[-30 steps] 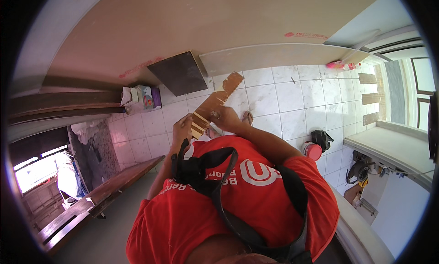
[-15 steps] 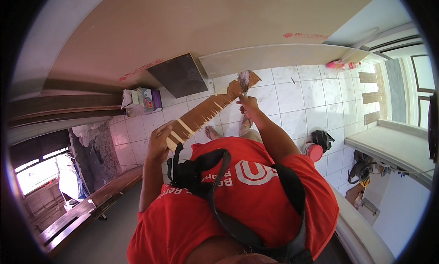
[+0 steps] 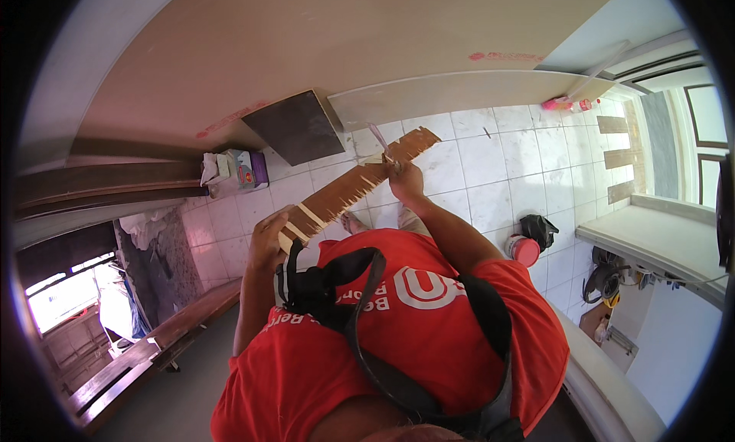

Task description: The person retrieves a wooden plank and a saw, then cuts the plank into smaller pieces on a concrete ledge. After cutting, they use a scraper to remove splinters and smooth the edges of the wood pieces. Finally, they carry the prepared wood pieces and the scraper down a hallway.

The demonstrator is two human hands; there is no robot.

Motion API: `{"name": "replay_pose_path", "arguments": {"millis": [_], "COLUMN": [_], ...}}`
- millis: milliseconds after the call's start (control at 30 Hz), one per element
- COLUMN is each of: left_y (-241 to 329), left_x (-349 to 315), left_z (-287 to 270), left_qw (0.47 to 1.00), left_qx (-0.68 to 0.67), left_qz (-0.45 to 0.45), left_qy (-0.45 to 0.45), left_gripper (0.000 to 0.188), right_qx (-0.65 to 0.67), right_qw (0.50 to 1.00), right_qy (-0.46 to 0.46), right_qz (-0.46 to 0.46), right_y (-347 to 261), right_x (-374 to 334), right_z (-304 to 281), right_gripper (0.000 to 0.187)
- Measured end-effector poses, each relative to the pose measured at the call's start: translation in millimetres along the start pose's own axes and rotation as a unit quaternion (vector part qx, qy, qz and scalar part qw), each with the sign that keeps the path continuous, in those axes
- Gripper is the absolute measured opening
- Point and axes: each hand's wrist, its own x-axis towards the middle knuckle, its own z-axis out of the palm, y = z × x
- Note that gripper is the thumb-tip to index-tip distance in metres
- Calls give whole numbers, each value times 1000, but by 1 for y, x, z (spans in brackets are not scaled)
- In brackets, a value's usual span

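Gripping the near left end of a brown board [image 3: 344,191], the left hand [image 3: 268,239] has its fingers wrapped over the wood. The board slants from there toward the far right, held up above the white tiled floor [image 3: 490,166], its near edge ragged with pale splinters and its left end crossed by light, bare strips. The right hand [image 3: 406,180] is closed around the handle of a scraper [image 3: 378,139] over the right part of the board; the blade points to the far side, seen nearly edge-on. Whether the blade touches the wood, I cannot tell.

Beyond the board, a dark square panel [image 3: 298,128] stands tilted in front of a large tan sheet [image 3: 306,51]. Left of that panel, a small blue and purple box [image 3: 249,170] sits near the wall. To the right of the person, a tub with a red lid [image 3: 524,250] stands on the floor just beside a black plastic bag [image 3: 540,230]. Farther right, three brown planks [image 3: 617,158] lie apart in a row on the tiles, near a pale surface [image 3: 651,235]. A black strap [image 3: 360,319] crosses the person's red shirt [image 3: 429,342].
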Motion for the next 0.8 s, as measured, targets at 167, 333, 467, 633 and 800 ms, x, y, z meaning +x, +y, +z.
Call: {"name": "replay_pose_path", "arguments": {"millis": [167, 333, 467, 633, 800], "left_y": [33, 36, 29, 32, 42], "left_x": [-8, -9, -12, -16, -16], "left_z": [17, 12, 17, 15, 16], "left_qw": [980, 981, 984, 992, 996], "left_qx": [-156, -151, -108, -37, 14], "left_qz": [-112, -121, -133, -111, -80], "left_qy": [54, 20, 46, 45, 30], "left_gripper": [41, 39, 40, 41, 40], "right_qx": [-2, -48, -55, -41, -41], "right_qw": [998, 992, 989, 988, 988], "right_qy": [37, 16, -20, -25, -23], "right_qz": [-46, -113, -135, -148, -147], "right_y": [11, 2, -3, -10, -13], "right_x": [-11, -8, -7, -6, -7], "right_z": [-6, -7, -9, -4, -4], "right_gripper": [24, 22, 21, 22, 24]}}
